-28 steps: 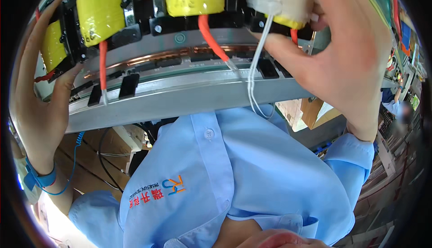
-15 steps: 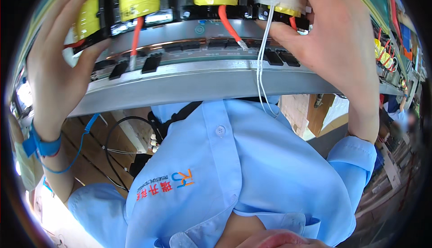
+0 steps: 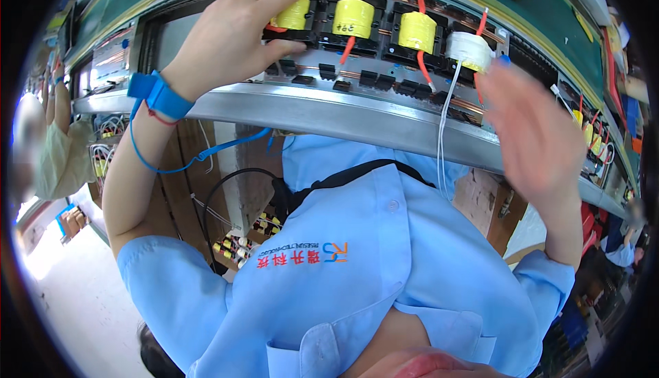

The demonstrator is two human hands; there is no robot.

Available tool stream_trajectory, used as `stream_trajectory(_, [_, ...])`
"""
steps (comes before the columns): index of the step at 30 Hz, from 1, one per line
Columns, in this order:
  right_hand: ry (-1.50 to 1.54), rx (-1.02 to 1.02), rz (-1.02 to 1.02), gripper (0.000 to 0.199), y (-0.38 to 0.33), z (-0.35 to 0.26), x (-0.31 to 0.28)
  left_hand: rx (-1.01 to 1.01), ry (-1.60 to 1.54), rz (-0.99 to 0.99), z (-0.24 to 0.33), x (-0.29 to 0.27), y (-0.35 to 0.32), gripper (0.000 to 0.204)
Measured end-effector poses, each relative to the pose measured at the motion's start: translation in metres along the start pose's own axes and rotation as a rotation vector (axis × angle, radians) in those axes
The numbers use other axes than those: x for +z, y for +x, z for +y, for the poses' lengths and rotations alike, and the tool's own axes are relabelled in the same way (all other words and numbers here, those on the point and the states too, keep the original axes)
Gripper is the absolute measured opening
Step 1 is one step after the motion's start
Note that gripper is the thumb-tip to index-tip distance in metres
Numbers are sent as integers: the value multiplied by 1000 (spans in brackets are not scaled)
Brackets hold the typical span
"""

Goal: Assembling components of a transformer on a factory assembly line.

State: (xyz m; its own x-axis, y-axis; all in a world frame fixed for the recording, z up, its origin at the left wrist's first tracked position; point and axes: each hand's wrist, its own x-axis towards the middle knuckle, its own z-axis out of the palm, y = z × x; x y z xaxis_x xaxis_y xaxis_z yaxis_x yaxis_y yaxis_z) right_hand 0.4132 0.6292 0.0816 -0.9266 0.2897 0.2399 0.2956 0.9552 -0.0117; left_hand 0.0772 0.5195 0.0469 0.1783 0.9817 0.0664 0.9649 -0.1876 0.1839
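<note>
gripping yellow coil (image 3: 294, 14) left hand (image 3: 226, 38) | right hand (image 3: 535, 134) blurred, seemingly open | coils: 3 yellow, 1 white (image 3: 469, 50)

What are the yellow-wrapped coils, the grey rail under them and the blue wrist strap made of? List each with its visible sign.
Yellow-wrapped coils: probably glossy plastic tape over windings; smooth, wrapped surface with highlights.
Grey curved rail: likely brushed metal; a dull silvery sheen along its length.
Blue wrist strap on the left hand: looks like matt fabric or elastic, with a blue coated cord attached.

Yellow tape is wrapping three coils (image 3: 353, 18) along the grey metal rail's (image 3: 329, 114) far edge; a fourth coil (image 3: 469, 50) is showing white. Orange-red leads (image 3: 347, 49) are hanging from them. A blue wrist strap (image 3: 159, 95) is circling the left hand's (image 3: 230, 35) wrist; the shirt (image 3: 357, 261) is showing light blue.
</note>
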Motion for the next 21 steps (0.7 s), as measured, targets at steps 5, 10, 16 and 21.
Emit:
stream_trajectory(5, [78, -386, -81, 15, -44, -25, 26, -31, -134, -23, -7, -12, -2, 73])
stream_trajectory(10, [-51, -445, -5, 6, -53, -18, 29, -94, -168, 90, -2, -24, -20, 51])
stream_trajectory(16, [33, -518, 3, 6, -32, -11, 12, -306, -143, 190, 12, -17, -33, 31])
stream_trajectory(21, [1098, 345, 58, 14, 8, -5, -21, -309, -132, 304, 10, -4, -34, 14])
